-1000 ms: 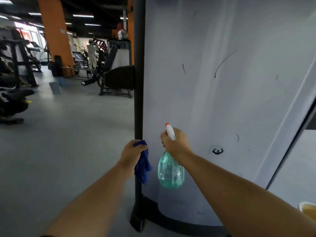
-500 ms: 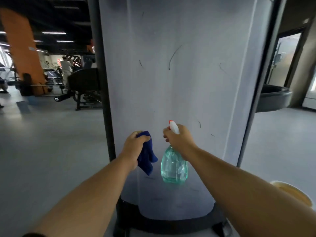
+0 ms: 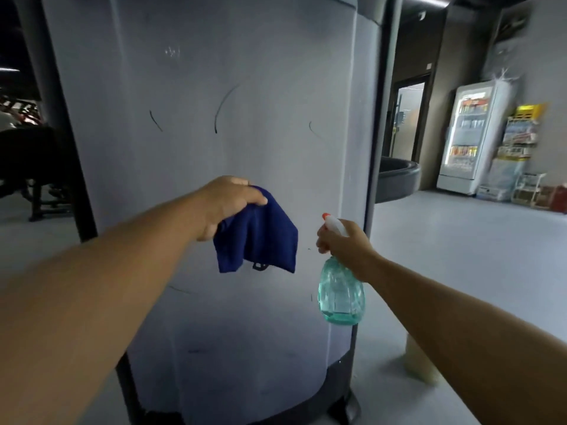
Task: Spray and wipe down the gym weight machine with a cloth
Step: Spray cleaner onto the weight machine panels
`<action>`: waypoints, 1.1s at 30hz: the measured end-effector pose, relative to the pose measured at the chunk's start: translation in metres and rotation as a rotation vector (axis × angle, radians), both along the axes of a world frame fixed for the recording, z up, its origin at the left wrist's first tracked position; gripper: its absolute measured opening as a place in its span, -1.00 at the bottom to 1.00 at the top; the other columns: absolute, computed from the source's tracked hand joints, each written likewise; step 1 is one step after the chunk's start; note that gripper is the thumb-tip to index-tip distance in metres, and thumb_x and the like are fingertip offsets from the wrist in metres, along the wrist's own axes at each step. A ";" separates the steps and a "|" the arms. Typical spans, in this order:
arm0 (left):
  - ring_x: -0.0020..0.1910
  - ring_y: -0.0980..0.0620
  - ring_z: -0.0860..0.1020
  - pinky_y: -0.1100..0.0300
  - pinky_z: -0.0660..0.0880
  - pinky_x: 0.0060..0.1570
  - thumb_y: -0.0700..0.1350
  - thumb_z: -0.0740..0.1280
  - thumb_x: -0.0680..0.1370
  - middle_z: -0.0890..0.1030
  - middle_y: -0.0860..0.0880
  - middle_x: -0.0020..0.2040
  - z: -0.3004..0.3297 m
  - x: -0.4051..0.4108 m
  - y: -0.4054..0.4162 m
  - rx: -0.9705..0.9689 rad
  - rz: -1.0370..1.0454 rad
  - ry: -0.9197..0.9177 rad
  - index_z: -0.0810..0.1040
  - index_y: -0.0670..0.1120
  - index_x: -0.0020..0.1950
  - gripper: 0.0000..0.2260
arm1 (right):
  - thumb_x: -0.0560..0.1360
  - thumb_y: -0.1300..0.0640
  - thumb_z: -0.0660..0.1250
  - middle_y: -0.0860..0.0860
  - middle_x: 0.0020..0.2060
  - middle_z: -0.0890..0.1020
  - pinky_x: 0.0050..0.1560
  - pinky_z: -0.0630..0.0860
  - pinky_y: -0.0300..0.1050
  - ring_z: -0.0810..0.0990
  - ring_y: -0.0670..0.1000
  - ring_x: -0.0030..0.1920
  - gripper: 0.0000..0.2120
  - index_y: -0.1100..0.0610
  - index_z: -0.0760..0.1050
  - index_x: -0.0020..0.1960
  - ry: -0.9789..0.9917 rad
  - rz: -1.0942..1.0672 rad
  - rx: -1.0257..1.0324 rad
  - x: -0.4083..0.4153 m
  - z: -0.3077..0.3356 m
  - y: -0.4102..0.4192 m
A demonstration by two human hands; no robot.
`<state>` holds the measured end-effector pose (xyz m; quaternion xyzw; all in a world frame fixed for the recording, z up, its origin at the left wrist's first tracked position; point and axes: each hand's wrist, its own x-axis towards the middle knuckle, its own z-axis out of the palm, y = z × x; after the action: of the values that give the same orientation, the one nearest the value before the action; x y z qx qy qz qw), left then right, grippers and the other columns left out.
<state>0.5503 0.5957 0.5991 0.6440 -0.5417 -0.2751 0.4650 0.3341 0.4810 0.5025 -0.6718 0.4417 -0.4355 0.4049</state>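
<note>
Single head-worn view, close to the machine

The camera looks forward and slightly down along both outstretched arms, facing the weight machine's grey panel (image 3: 245,148) from near, with gym floor (image 3: 460,240) visible either side.

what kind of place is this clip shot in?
Most likely a commercial gym. A tall grey machine shroud fills the view, dark exercise equipment stands at far left, and a lit drinks fridge stands by the back wall.

Both arms outstretched, left hand (image 3: 227,204) and right hand (image 3: 343,240) gripping
</note>
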 end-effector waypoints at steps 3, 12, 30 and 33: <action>-0.07 -0.07 0.66 0.01 0.58 0.03 -0.08 0.44 0.51 0.71 -0.07 -0.10 -0.041 -0.006 -0.003 0.052 0.007 0.064 0.63 -0.07 -0.05 -0.91 | 0.61 0.10 0.28 0.09 -0.28 0.59 -0.29 0.52 -0.19 0.55 -0.01 -0.30 -0.90 0.00 0.56 -0.04 0.004 -0.038 0.045 0.003 -0.012 -0.003; -0.05 -0.09 0.65 0.08 0.55 -0.08 -0.14 0.38 0.58 0.70 -0.15 -0.01 -0.094 -0.017 -0.018 0.060 0.017 0.217 0.62 -0.08 0.11 -0.87 | 0.56 0.04 0.37 0.21 -0.12 0.72 -0.14 0.57 0.02 0.66 0.10 -0.20 -0.84 0.12 0.62 -0.09 -0.025 -0.118 0.007 -0.011 -0.026 -0.015; 0.07 -0.20 0.65 -0.03 0.58 0.04 -0.16 0.37 0.58 0.69 -0.19 0.05 -0.131 -0.082 -0.036 0.052 -0.062 0.291 0.61 -0.08 0.11 -0.88 | 0.53 -0.07 0.25 0.13 -0.31 0.71 -0.29 0.53 -0.07 0.63 0.06 -0.37 -0.64 0.20 0.61 -0.20 0.138 -0.302 0.052 -0.080 -0.072 -0.026; 0.02 -0.15 0.65 -0.03 0.58 0.06 -0.16 0.37 0.59 0.68 -0.20 0.08 -0.137 -0.090 -0.038 0.049 -0.064 0.323 0.61 -0.08 0.11 -0.88 | 0.54 -0.02 0.28 0.16 -0.24 0.72 -0.28 0.51 -0.08 0.60 0.05 -0.35 -0.70 0.19 0.61 -0.16 0.130 -0.301 0.058 -0.081 -0.077 -0.029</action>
<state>0.4600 0.5574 0.4625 0.5850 -0.4734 -0.4030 0.5209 0.2535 0.4524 0.4253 -0.6129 0.5748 -0.4340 0.3249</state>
